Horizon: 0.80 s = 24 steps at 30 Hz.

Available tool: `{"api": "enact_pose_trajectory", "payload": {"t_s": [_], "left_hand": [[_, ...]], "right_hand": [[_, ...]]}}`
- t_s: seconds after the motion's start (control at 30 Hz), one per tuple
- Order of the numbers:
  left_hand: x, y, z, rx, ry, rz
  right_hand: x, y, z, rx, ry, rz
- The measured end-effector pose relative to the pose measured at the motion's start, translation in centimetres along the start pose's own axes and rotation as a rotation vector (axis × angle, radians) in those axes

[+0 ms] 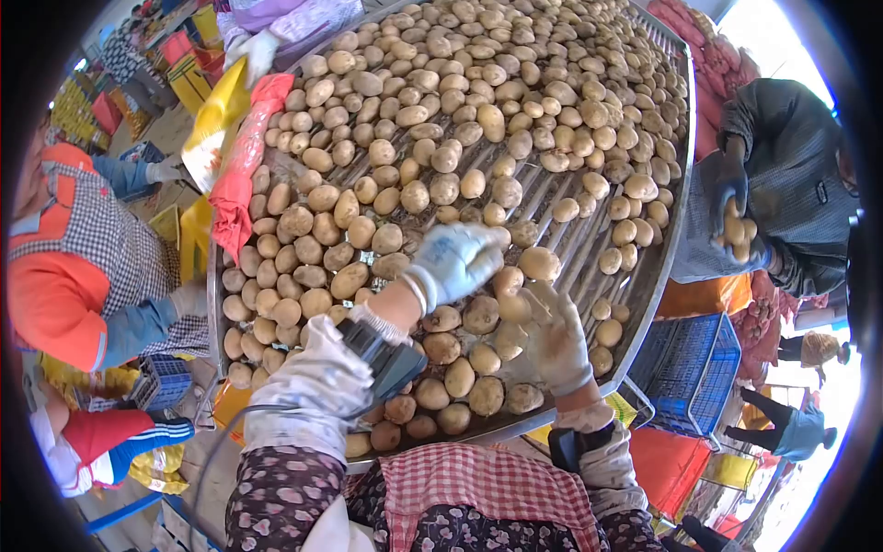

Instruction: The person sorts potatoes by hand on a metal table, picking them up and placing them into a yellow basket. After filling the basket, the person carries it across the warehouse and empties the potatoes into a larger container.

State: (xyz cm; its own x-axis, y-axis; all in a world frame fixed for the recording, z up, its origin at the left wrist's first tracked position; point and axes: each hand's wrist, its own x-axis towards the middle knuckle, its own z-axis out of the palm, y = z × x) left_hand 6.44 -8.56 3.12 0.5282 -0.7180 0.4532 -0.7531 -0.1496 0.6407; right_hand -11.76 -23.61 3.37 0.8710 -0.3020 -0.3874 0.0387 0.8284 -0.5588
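Many brown potatoes (pixel 444 189) lie on a slatted metal sorting table (pixel 570 237) in front of me. My left hand (pixel 457 262), in a pale glove, reaches over the middle of them with its fingers curled inward. Whatever those fingers may hold is hidden. Lower and to the right, my right hand (pixel 558 340) is also gloved, palm partly up and fingers apart. Beside its fingertips is a slightly blurred potato (pixel 513 309); another potato (pixel 539 264) sits just above. A dark device (pixel 391 359) is strapped to my left wrist.
A red cloth-like bundle (pixel 246 170) lies along the table's left edge. A person in an orange top (pixel 60 294) stands left; a person in dark clothes (pixel 782 175) holds potatoes on the right. Blue crates (pixel 690 368) stand right of the table's metal rim (pixel 676 248).
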Motion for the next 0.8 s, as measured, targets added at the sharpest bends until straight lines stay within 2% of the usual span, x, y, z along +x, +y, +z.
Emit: {"api": "enact_pose_trajectory", "payload": {"t_s": [0.03,0.1,0.13,0.17,0.23,0.3,0.33,0.37,0.4,0.43,0.5,0.63,0.7,0.73,0.77,0.8], "left_hand": [[1.4,-1.0,-0.4,0.273,0.006,-0.084],[2.8,-6.2,0.7,0.728,-0.259,-0.246],[3.1,-6.7,0.9,0.732,-0.255,-0.175],[3.4,-6.8,1.2,0.729,-0.252,-0.178],[3.6,-6.6,2.2,0.869,-0.314,-0.149],[3.6,-6.3,1.7,0.928,-0.332,-0.137],[3.5,-6.1,1.2,0.886,-0.372,-0.132],[3.3,-6.0,0.8,0.846,-0.412,-0.126],[3.2,-5.7,0.9,0.859,-0.476,-0.213],[2.7,-6.2,1.0,0.869,-0.569,-0.189],[1.3,-6.3,-0.5,0.708,-0.554,-0.294],[0.8,-7.5,-2.0,0.681,-0.532,-0.246],[1.4,-6.8,-3.9,0.341,-0.46,-0.494],[1.3,-5.5,-5.0,0.241,-0.357,-0.671],[0.4,-5.9,-4.5,0.239,-0.362,-0.668],[-0.8,-6.5,-3.8,-0.01,-0.05,-0.645]], "right_hand": [[1.0,-0.1,-0.7,0.002,0.003,-0.01],[2.6,-0.8,-1.1,0.19,-0.074,0.315],[2.9,-1.3,0.0,0.08,0.039,0.28],[4.0,-1.6,0.7,0.075,0.041,0.281],[6.7,-2.3,2.1,-0.358,-0.105,0.029],[10.3,-3.9,4.7,-1.055,-0.072,-0.038],[12.0,-4.1,6.0,-1.056,-0.072,-0.039],[13.6,-3.7,7.5,-1.589,-0.049,-0.141],[14.8,-3.2,8.8,-2.119,-0.02,-0.25],[15.7,-2.8,9.9,-2.118,-0.023,-0.248],[17.1,-2.2,11.5,-2.415,-0.115,0.2],[19.4,-2.6,10.4,-2.394,-0.219,0.269],[18.7,-3.1,10.3,-2.384,-0.219,0.248],[18.0,-3.5,9.6,-2.245,-0.185,0.163],[17.2,-3.8,8.8,-2.103,-0.149,0.084],[15.6,-4.2,8.4,-1.891,-0.11,0.041]]}}
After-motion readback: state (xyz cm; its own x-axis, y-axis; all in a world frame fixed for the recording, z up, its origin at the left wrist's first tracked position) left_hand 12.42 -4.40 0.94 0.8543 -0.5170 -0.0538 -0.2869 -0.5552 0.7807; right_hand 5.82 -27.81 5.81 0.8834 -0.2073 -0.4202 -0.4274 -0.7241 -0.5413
